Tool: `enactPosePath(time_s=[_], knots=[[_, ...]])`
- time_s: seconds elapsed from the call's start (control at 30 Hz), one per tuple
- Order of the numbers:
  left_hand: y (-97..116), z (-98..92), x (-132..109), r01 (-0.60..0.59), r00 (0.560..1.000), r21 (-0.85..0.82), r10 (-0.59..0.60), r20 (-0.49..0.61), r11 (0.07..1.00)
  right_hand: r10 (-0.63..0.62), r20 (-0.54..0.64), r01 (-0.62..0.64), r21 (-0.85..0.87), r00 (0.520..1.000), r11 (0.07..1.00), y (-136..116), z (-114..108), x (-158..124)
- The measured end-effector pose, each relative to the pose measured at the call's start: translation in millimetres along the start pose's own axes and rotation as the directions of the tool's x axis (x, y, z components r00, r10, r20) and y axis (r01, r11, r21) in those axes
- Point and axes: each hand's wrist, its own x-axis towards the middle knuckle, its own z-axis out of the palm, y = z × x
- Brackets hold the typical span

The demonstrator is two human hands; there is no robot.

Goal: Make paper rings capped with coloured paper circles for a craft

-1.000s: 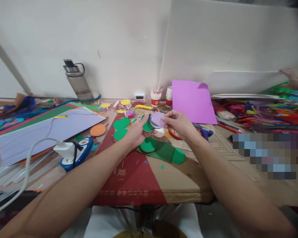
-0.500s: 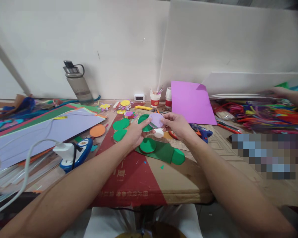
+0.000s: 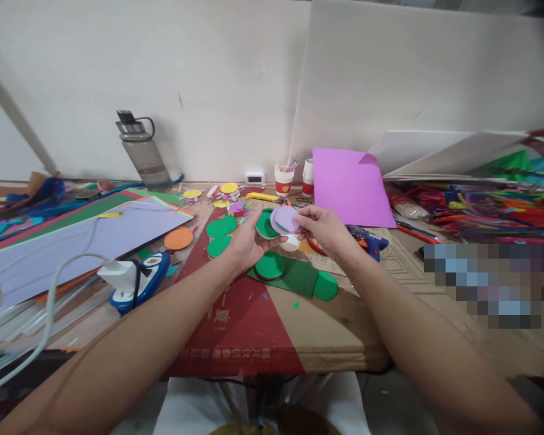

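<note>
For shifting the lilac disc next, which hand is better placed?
Probably the right hand: it pinches the lilac disc by its edge, while the left hand holds a green round piece.

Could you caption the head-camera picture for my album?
Left hand holds a green disc, right hand pinches a lilac disc, above red-and-tan cardboard.

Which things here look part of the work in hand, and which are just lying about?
In use or likely so:
- round green piece, in the left hand
- lilac disc, in the right hand
- probably the green disc below them

Apparently just lying about:
- water bottle
- socket block
- small white box
</note>
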Motion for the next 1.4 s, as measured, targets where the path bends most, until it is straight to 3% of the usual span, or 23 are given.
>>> enactPosePath(time_s=[0.2, 0.3, 0.43, 0.53, 0.67, 0.9, 1.0, 1.2, 1.3, 1.4], knots=[[-1, -3.3, 5, -0.043, 0.997, 0.016, 0.044, -0.067, 0.999, 0.021, 0.002, -0.021, -0.06, 1.0, 0.998, -7, -9, 0], [0, -3.0, 6, -0.082, 0.989, 0.041, 0.086, -0.121, 0.996, 0.076, 0.04, -0.062, -0.278, 0.996, 0.959, -14, -27, 0], [4, -0.8, 4, -0.08, 0.988, 0.08, 0.089, -0.125, 0.994, 0.169, 0.162, -0.014, -0.68, 0.972, 0.733, -18, -51, 3], [9, -1.7, 4, -0.109, 0.986, 0.059, 0.116, -0.122, 0.992, 0.25, 0.203, 0.034, -0.835, 0.947, 0.549, -18, -59, 5], [17, -5.8, 6, -0.178, 0.977, 0.061, 0.184, -0.112, 0.982, 0.303, 0.21, 0.07, -0.908, 0.93, 0.413, -18, -56, 4], [25, -10.4, 10, -0.187, 0.963, 0.142, 0.21, -0.171, 0.972, 0.294, 0.234, 0.124, -0.929, 0.927, 0.349, -24, -45, -8], [31, -16.5, 16, -0.275, 0.934, 0.161, 0.303, -0.187, 0.948, 0.284, 0.25, 0.163, -0.941, 0.926, 0.296, -24, -41, -9], [44, -34.7, 27, -0.433, 0.82, 0.314, 0.514, -0.253, 0.845, 0.275, 0.29, 0.242, -0.95, 0.917, 0.195, -14, -40, -3], [44, -38.1, 27, -0.427, 0.793, 0.559, 0.592, -0.147, 0.711, 0.255, 0.284, 0.244, -0.954, 0.924, 0.177, -11, -39, -1], [39, -38.3, 24, -0.358, 0.812, 0.794, 0.583, 0.006, 0.491, 0.236, 0.276, 0.231, -0.952, 0.932, 0.201, -11, -39, -2]])
